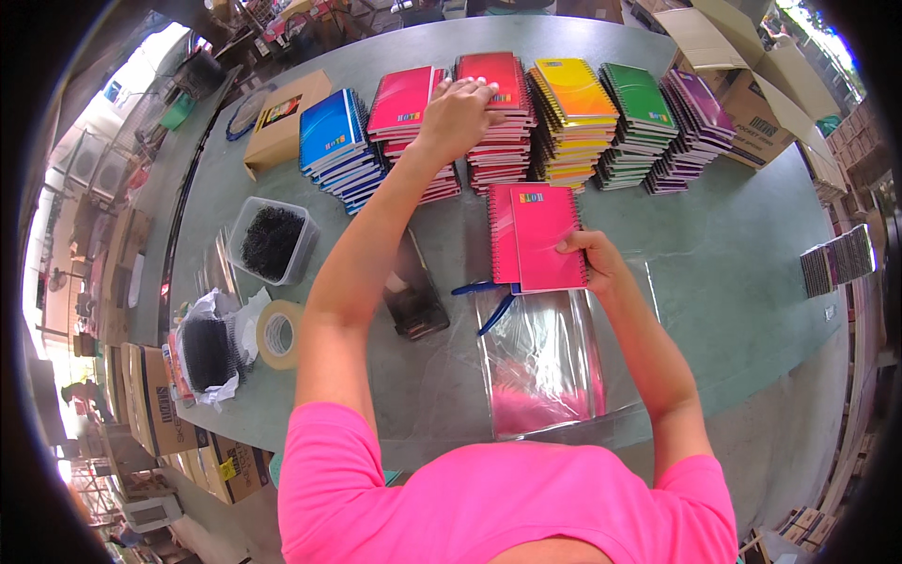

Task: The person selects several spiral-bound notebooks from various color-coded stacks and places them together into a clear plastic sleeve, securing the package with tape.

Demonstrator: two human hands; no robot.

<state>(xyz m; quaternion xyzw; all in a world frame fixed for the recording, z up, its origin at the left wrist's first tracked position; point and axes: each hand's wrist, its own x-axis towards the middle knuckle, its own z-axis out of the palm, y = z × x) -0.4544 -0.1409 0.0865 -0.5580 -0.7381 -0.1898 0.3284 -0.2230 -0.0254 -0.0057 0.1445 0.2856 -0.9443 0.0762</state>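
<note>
My right hand [601,258] grips two overlapping pink spiral notebooks [550,244] by their right side, thumb on top. At the far side of the table, my left hand [458,113] rests on the top red notebook [493,70] of a stack, fingers apart. Left of it stands a stack of pink notebooks [399,103], partly behind my wrist. Under the held notebooks, blue handles [495,315], probably of scissors, stick out. Clear plastic bags [540,348] lie in front of me, with something pink showing inside the nearest one.
Blue [329,132], yellow [575,89], green [639,94] and purple notebook stacks [697,103] line the far side. An open carton [752,113] stands far right. Leftward are a tub of black wire pieces [274,240], a tape roll [279,335] and a dark rectangular object [413,291].
</note>
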